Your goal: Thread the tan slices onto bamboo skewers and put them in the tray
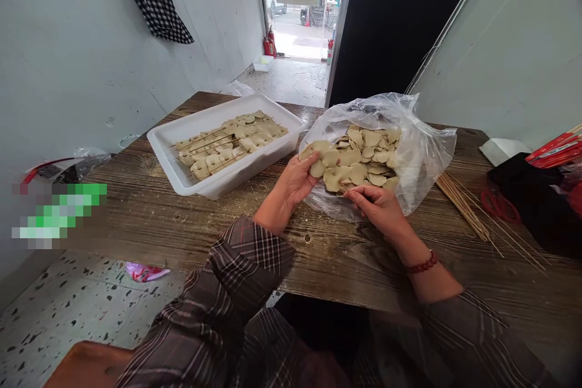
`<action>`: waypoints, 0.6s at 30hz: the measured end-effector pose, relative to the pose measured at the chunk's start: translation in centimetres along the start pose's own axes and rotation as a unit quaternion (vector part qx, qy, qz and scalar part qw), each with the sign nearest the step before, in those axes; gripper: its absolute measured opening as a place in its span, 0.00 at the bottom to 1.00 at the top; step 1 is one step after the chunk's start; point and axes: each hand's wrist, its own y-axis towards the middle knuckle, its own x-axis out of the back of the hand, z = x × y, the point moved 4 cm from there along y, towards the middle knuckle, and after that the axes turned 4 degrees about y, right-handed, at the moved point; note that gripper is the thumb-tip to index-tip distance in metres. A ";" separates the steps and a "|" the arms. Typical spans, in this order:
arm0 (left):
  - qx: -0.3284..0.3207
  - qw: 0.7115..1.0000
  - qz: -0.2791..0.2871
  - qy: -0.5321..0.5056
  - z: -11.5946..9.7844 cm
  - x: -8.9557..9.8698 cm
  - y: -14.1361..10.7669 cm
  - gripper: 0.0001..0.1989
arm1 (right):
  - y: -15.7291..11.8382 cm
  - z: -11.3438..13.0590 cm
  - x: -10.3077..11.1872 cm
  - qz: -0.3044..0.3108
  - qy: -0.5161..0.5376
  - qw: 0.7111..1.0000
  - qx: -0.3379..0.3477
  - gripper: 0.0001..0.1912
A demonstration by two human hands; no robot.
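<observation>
My left hand (296,183) is closed on a few thin, pale beige slices (318,150), pinched between thumb and fingers; their exact kind I cannot tell. In my right hand (381,208) the fingertips grip the end of a thin wooden skewer (344,185), most of which is hidden by slices. Both hands are at the near edge of a clear plastic bag (427,145), which lies open around a heap of loose slices (375,139). Left of it, a white plastic tray (166,148) holds several skewers threaded with slices (227,142).
A bundle of bare wooden skewers (464,206) lies on the wooden table (204,230) to the right. Beyond it are a black container (522,206) and red packets (555,148). A checked cloth (154,0) hangs on the left wall, and a glass door (297,18) stands beyond the table.
</observation>
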 end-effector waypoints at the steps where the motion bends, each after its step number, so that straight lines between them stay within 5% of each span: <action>1: -0.004 1.000 -0.009 0.002 -0.2 0.1 0.1 0.09 | 0.0 0.1 0.0 0.001 -0.010 1.000 0.006 0.20; 18: -0.022 0.999 -0.020 0.018 0.8 -0.3 0.1 0.14 | 0.0 0.1 -0.1 -0.025 -0.063 0.996 0.050 0.19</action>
